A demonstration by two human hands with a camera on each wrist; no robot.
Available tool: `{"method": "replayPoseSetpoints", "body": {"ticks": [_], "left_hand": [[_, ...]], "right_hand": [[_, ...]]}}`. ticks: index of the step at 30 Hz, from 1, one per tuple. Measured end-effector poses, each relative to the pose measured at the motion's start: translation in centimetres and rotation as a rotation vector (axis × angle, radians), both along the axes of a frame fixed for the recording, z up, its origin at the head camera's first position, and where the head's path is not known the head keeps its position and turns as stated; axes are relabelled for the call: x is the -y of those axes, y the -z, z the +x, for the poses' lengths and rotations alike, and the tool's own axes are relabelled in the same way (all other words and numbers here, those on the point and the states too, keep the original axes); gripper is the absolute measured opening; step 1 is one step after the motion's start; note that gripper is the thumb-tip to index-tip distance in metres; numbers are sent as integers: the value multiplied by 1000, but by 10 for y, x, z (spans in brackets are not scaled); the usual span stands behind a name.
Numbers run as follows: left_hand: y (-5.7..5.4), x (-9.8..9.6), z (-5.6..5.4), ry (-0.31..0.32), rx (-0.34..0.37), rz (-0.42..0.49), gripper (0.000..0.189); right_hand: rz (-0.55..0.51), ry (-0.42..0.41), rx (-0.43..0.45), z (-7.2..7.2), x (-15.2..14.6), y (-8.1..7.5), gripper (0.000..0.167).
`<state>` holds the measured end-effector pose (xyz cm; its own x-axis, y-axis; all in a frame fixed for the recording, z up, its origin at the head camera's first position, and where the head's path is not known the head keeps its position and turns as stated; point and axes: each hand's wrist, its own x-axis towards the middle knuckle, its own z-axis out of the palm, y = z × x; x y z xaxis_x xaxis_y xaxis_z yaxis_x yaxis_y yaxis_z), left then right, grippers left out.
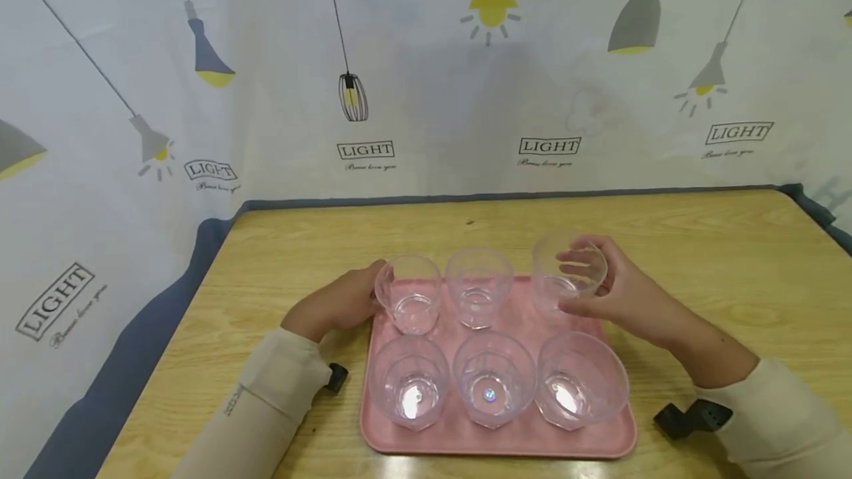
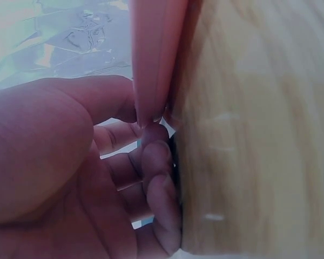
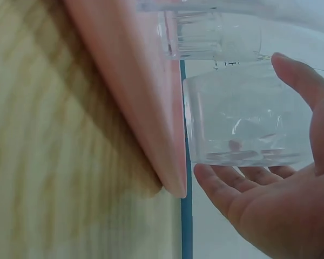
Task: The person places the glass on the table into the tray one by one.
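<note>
A pink tray (image 1: 492, 448) bears clear plastic cups. Three stand along its near side: a left cup (image 1: 386, 383), a middle cup (image 1: 459, 368) and a right cup (image 1: 619, 390). Behind them are a far-left cup (image 1: 426, 287) and a far-middle cup (image 1: 479, 279). My right hand (image 1: 622, 294) grips another clear cup (image 3: 221, 118) by its sides, thumb opposite the fingers, upright at the tray's far right corner. Its base is close to the tray surface. My left hand (image 1: 346, 298) pinches the tray's far left corner between thumb and fingers, as the left wrist view shows.
The tray lies on a wood-grain table (image 1: 266, 242). A white cloth (image 1: 433, 94) printed with lamps hangs behind and to the left, with a dark blue border along the table's edge. Black straps with mounts sit at both wrists, near the cream sleeves (image 1: 266, 390).
</note>
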<state>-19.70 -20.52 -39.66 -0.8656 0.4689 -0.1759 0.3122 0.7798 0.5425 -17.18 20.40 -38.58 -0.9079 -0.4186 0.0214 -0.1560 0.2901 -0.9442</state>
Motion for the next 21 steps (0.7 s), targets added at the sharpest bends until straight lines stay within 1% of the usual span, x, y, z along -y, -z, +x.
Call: {"method": "replayPoseSetpoints", "body": {"ticks": [4, 6, 11, 16, 21], "left_hand": [[1, 0, 0, -6, 3, -13, 34], [2, 0, -1, -6, 4, -5, 33], [2, -3, -1, 3, 8, 18, 31], [2, -2, -1, 1, -4, 1, 21], [3, 0, -1, 0, -12, -6, 19]], "right_hand": [[22, -27, -33, 2, -1, 6, 76], [23, -35, -47, 3, -2, 9, 76], [54, -36, -55, 4, -4, 14, 78], [85, -35, -70, 4, -3, 18, 79], [84, -28, -73, 3, 0, 21, 79]]}}
